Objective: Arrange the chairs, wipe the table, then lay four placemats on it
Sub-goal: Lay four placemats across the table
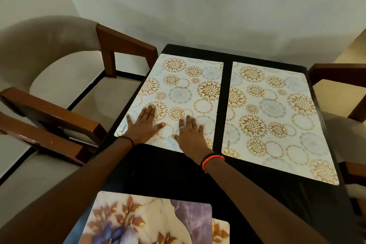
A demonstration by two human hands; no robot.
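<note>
Two white placemats with gold and grey flower circles lie side by side on the black table (170, 166). My left hand (143, 125) and my right hand (191, 134) rest flat, fingers spread, on the near end of the left placemat (182, 89). The right placemat (277, 117) lies untouched beside it, a dark strip of table between them. At the near edge sits a purple and gold floral placemat (150, 220), with the corner of another placemat (220, 232) peeking from under its right side.
A beige armchair (65, 77) with brown wooden arms stands at the table's left, a second chair (29, 174) nearer me. Another chair (340, 93) stands at the right side. A pale wall runs behind the table's far edge.
</note>
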